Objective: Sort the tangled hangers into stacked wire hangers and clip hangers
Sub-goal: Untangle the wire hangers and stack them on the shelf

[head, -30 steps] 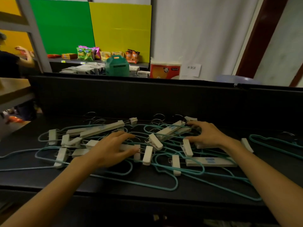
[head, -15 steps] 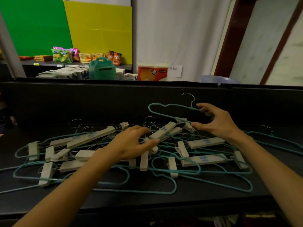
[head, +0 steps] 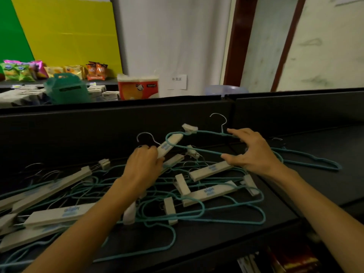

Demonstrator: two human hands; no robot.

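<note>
A tangle of teal wire hangers and white clip hangers covers the black table. My right hand pinches a teal wire hanger raised above the pile, thumb under its lower wire and fingers on its upper wire near the hook. A white clip sits on that hanger's top wire. My left hand grips a white clip hanger by its bar, lifted off the pile and caught in the raised wire hanger's left end. One more teal wire hanger lies alone to the right.
A black upright panel walls the table's far side. Behind it stand a green box, a tissue pack, snack bags and small cartons. The table's front edge runs low across the view, with packets below at the right.
My right hand has lifted a teal wire hanger out of the pile and carried it up and right. My left hand left the pile's middle and took hold of a clip hanger's bar.
</note>
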